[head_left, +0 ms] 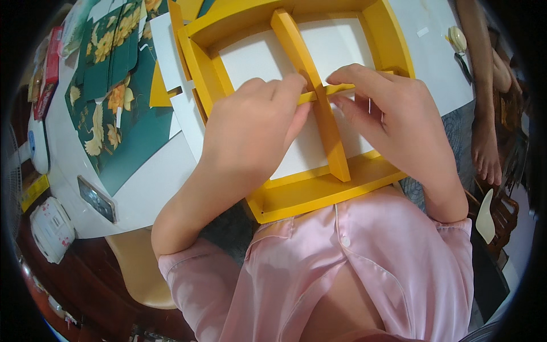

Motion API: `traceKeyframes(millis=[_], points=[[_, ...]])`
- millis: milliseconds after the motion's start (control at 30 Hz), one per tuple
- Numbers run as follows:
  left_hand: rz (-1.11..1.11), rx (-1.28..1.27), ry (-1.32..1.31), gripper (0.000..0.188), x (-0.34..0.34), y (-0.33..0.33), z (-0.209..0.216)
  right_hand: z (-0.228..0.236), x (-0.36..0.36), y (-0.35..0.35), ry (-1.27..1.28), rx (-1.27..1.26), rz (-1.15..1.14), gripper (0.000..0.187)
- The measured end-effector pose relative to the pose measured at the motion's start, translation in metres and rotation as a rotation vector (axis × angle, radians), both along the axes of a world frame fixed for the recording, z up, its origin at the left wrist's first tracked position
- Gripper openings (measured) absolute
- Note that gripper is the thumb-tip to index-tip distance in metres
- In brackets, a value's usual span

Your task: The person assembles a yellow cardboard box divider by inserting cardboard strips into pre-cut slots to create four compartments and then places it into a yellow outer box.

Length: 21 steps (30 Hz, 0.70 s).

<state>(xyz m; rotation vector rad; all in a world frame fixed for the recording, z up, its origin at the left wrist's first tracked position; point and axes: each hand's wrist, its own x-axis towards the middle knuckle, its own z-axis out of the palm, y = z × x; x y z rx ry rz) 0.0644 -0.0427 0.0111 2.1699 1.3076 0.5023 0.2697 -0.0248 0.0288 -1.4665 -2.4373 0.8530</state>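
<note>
A yellow box frame (307,196) with a white bottom rests in front of me, its near edge against my shirt. A long yellow divider (330,134) runs through it from the far side to the near side. Across its middle lies a short yellow cross strip (307,97). Thumb and fingers of my left hand (245,128) pinch this strip just left of the long divider. On the other side, my right hand (404,111) has its thumb and fingers closed on the strip's right part. My hands cover much of the strip's outer ends.
Dark green printed card sheets (131,148) with golden flowers lie on the white table (151,188) at left. A phone (96,198) sits near the table's edge. At right are a pale computer mouse-like object (457,39) and another person's bare leg (483,85).
</note>
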Motion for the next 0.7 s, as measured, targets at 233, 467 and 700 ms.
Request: traceKeyframes(millis=[233, 467, 700], points=[[0.228, -0.184, -0.056, 0.037, 0.009, 0.001, -0.01, 0.0, 0.005, 0.026, 0.014, -0.078, 0.015, 0.016], [0.091, -0.251, 0.021, 0.03, 0.005, 0.014, -0.004, -0.023, -0.032, 0.082, -0.173, -0.002, -0.076, 0.05], [-0.034, -0.035, 0.039, 0.028, 0.002, 0.012, -0.019, -0.026, -0.038, 0.083, -0.18, -0.098, -0.163, 0.036]])
